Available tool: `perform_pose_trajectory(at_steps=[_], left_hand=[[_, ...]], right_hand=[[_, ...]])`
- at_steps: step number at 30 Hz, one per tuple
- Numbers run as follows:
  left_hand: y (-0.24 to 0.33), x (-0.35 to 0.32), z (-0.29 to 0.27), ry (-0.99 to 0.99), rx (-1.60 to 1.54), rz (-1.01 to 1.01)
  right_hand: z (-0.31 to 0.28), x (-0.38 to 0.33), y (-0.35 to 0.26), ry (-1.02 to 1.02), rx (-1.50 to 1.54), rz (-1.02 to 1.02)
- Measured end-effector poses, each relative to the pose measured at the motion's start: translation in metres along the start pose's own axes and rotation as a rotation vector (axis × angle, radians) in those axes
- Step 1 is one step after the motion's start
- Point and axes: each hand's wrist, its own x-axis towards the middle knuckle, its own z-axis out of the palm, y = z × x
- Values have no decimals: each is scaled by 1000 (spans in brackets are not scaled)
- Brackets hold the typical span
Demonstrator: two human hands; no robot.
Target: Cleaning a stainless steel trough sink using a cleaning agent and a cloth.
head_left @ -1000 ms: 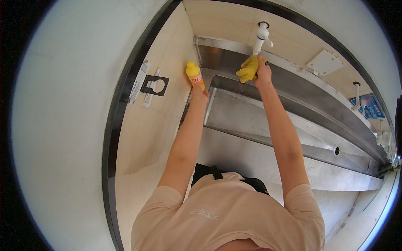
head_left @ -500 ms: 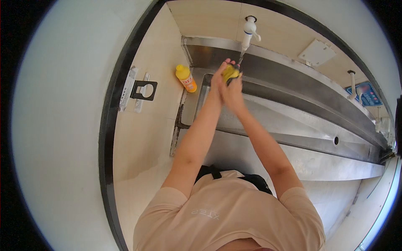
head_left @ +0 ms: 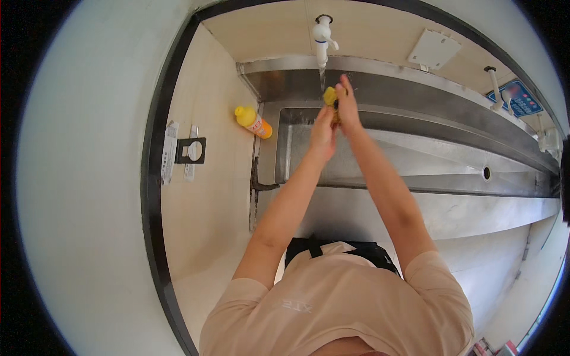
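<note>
Between my two hands is a small yellow-and-black thing (head_left: 331,95), mostly covered by the fingers; its kind is not clear. My left hand (head_left: 322,129) closes around its near end, below the tap. Pressed against its right side is my right hand (head_left: 347,105), with the fingertips pointing up toward the wall. Water (head_left: 322,79) runs from a white tap (head_left: 322,43) just beyond the hands, and drops splash about them. Both hands are over a long stainless steel trough sink (head_left: 286,148).
A yellow bottle with an orange label (head_left: 254,122) stands at the sink's left corner. On the left wall is a black bracket (head_left: 199,151). Farther right are a white wall box (head_left: 434,50), a second white tap (head_left: 497,89), a blue sign (head_left: 522,98) and a drain hole (head_left: 487,173).
The hands have drawn back from the water stream to its near right side. My right hand has turned, its fingers now stretched upward along the yellow-and-black thing. The whole view has shifted slightly.
</note>
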Motion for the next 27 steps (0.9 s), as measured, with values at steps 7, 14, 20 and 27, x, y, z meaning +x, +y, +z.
perform_pose_trajectory(at_steps=[7, 14, 20, 27], left_hand=[[15, 16, 3, 40, -10, 50], [49, 28, -18, -17, -4, 24], [27, 26, -9, 44, 191, 236], [37, 44, -37, 302, 160, 214]], right_hand=[[16, -14, 10, -93, -407, -458], [51, -50, 17, -135, -388, -519], [24, 14, 3, -95, 143, 87], [30, -20, 26, -394, 140, 266]])
